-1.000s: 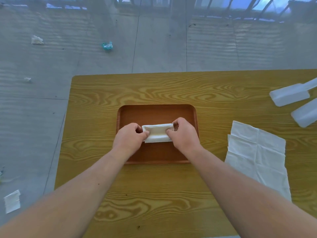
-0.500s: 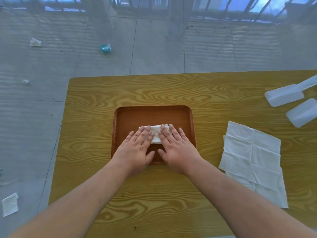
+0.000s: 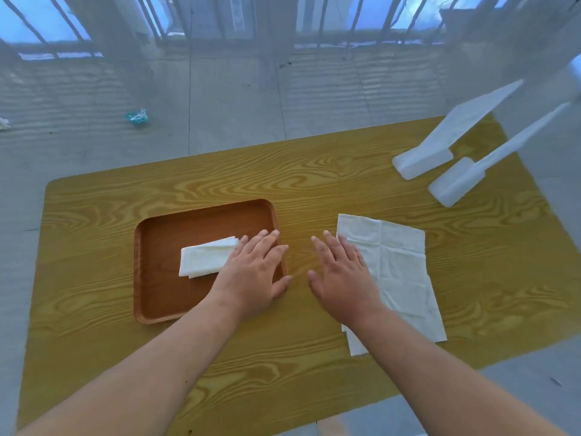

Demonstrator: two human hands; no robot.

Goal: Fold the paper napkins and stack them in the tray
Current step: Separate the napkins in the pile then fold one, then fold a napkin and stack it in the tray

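One folded napkin [image 3: 207, 257] lies in the tray [image 3: 151, 278], centre-left of frame; unfolded napkins [image 3: 399, 262] sit centre-right, long axis running up-frame, under the flat, empty right hand [image 3: 342, 275] (nearer); left hand [image 3: 254, 272] is spread, empty, over the tray's right edge.

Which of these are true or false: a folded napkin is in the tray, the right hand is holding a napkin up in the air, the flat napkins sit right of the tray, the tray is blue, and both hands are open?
1. A folded napkin lies in the tray. True.
2. The right hand holds a napkin in the air. False: it is open and flat, at the left edge of the flat napkins.
3. The flat napkins lie right of the tray. True.
4. The tray is blue. False: it is brown.
5. The left hand and right hand are both open. True.
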